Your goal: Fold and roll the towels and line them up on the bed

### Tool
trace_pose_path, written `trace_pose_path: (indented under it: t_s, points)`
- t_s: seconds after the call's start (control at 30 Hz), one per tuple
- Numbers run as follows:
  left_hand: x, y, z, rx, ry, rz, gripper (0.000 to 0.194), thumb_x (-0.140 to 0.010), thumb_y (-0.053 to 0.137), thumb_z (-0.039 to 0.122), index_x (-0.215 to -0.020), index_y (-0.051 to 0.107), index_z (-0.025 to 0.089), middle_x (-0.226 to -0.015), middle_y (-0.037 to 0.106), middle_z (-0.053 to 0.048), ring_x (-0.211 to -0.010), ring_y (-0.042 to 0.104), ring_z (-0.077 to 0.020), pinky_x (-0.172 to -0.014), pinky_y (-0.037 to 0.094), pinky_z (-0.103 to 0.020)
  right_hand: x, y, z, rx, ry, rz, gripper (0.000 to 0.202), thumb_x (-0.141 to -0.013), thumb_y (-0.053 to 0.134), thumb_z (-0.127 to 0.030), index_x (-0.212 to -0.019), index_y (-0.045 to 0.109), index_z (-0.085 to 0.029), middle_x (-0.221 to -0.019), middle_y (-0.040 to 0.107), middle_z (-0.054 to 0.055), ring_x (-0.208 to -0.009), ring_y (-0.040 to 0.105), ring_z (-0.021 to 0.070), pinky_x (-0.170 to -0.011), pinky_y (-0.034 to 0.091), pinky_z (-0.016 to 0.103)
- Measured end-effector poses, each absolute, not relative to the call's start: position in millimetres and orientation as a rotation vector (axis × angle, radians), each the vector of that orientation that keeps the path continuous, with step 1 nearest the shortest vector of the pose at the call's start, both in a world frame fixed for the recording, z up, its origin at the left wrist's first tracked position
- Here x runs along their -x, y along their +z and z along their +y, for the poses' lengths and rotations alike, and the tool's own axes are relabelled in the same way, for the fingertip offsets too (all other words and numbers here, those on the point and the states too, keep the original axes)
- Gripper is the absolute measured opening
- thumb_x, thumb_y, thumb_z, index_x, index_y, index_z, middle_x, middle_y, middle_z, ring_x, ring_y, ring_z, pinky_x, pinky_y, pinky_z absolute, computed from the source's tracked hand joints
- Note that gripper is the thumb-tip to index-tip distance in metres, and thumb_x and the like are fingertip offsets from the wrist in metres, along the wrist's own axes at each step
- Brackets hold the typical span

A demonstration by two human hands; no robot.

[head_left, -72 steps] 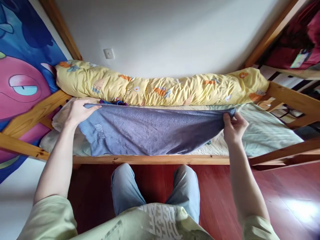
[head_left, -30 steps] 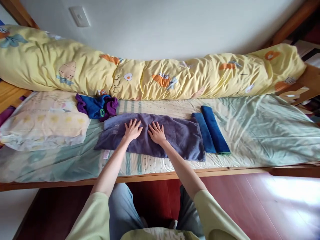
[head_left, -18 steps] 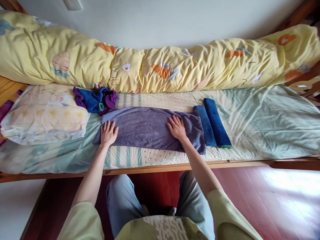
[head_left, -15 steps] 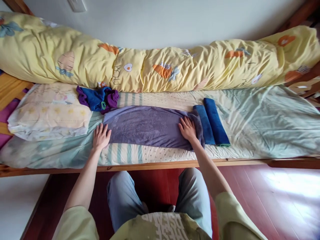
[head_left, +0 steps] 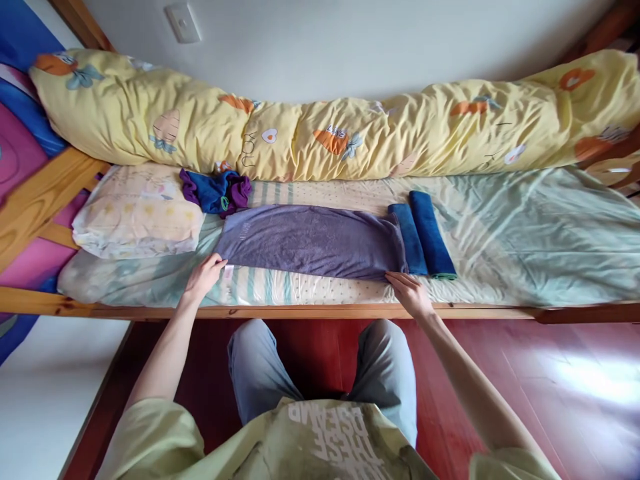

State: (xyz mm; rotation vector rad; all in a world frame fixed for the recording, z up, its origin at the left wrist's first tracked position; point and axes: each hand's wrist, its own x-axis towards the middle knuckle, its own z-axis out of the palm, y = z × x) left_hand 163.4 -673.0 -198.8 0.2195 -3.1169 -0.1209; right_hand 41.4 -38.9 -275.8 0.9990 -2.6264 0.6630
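Fingers (head_left: 217, 261) at both near corners, purple-grey towel (head_left: 313, 241) spread beyond

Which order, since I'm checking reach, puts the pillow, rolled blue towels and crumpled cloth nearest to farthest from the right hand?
1. Rolled blue towels: just beyond the right hand.
2. Crumpled cloth: well to the left, beside the pillow.
3. Pillow: farthest left.

Soft daylight, white glare on the floor (head_left: 500, 373), edges bent and smeared.
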Motion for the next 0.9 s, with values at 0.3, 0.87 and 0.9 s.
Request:
trace_pose_path:
  t_s: [0.3, 0.87, 0.9]
  points:
    - [-265, -177, -674, -0.123, -0.233, -3.248, 0.049, -0.089, 0.039, 0.026, -0.115, 0.080, 0.033, -0.118, 0.072, -0.004, -0.102, 0.070, -0.0259, -0.091, 0.059, -0.037, -54, -262, -16, -1.236, 0.778, -2.688, 0.041, -0.091, 0.050, -0.020, -0.119, 0.079, -0.026, -0.129, 0.072, 0.006, -0.122, 0.069, 0.0281, -0.105, 0.060, 0.048]
    - [15, -261, -573, -0.095, -0.285, -3.162, 0.064, -0.104, 0.038, 0.057, -0.164, 0.037, 0.033, -0.173, 0.018, -0.001, -0.159, 0.005, -0.0449, -0.121, 0.005, -0.078, 82, -281, -358, -1.073, 0.595, -2.978, 0.060, -0.109, 0.036, -0.052, -0.163, 0.038, -0.026, -0.172, 0.021, 0.004, -0.160, 0.016, 0.0311, -0.127, 0.007, 0.066]
    - [20, -262, -583, -0.146, -0.313, -3.152, 0.064, -0.105, 0.036, 0.058, -0.164, 0.036, 0.034, -0.173, 0.018, -0.001, -0.159, 0.005, -0.0450, -0.121, 0.005, -0.079, 91, -285, -353, -1.057, 0.604, -2.967, 0.060, -0.109, 0.036, -0.053, -0.163, 0.039, -0.026, -0.171, 0.022, 0.004, -0.160, 0.017, 0.0302, -0.128, 0.006, 0.064]
